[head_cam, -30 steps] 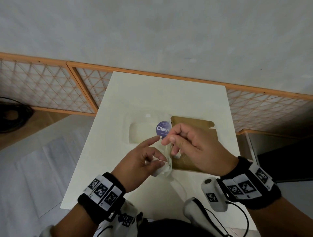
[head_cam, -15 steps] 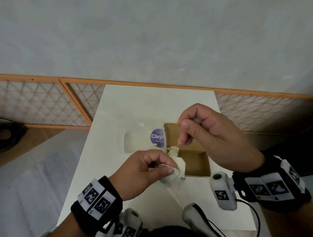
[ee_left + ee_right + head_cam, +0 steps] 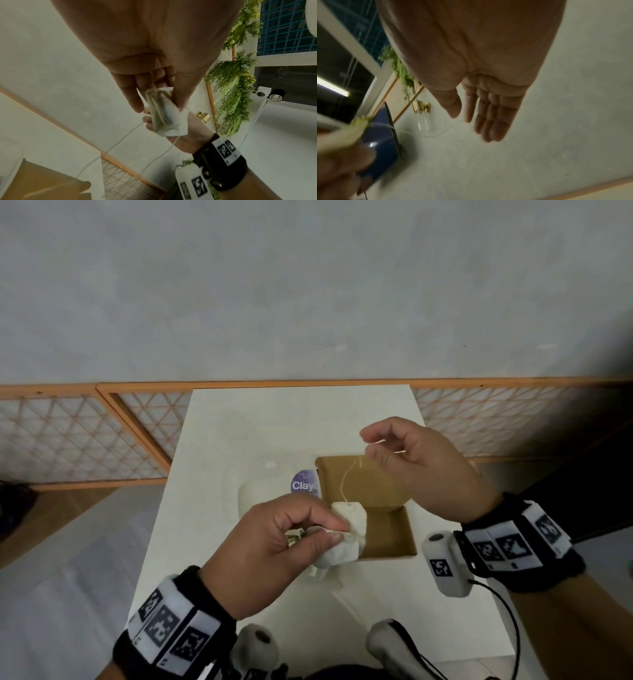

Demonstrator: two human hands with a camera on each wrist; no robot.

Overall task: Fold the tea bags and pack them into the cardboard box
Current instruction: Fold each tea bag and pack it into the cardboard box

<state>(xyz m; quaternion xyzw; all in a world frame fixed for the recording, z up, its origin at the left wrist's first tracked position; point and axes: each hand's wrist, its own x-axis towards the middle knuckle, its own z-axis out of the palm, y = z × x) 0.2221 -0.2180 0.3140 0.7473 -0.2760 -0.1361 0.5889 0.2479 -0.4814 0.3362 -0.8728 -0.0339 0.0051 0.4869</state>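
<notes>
My left hand (image 3: 337, 530) pinches a folded white tea bag (image 3: 352, 525) between thumb and fingers, just over the near left edge of the open brown cardboard box (image 3: 387, 532). The left wrist view shows the left hand (image 3: 159, 106) holding that tea bag (image 3: 164, 119) with green leaf inside. A thin slack string (image 3: 346, 481) rises from the bag to my right hand (image 3: 370, 445), raised above the box's back flap. In the right wrist view the right hand (image 3: 461, 117) has relaxed fingers, thumb and index apart, the string ending at the fingertips.
A clear plastic tub with a purple label (image 3: 303, 484) lies left of the box on the small white table (image 3: 291, 419). An orange lattice fence (image 3: 85, 436) and a grey wall stand behind. The table's edges are close on all sides.
My right hand rose and moved back right over the box flap, drawing the string out, and its pinch loosened. The left hand keeps the folded bag by the box's edge.
</notes>
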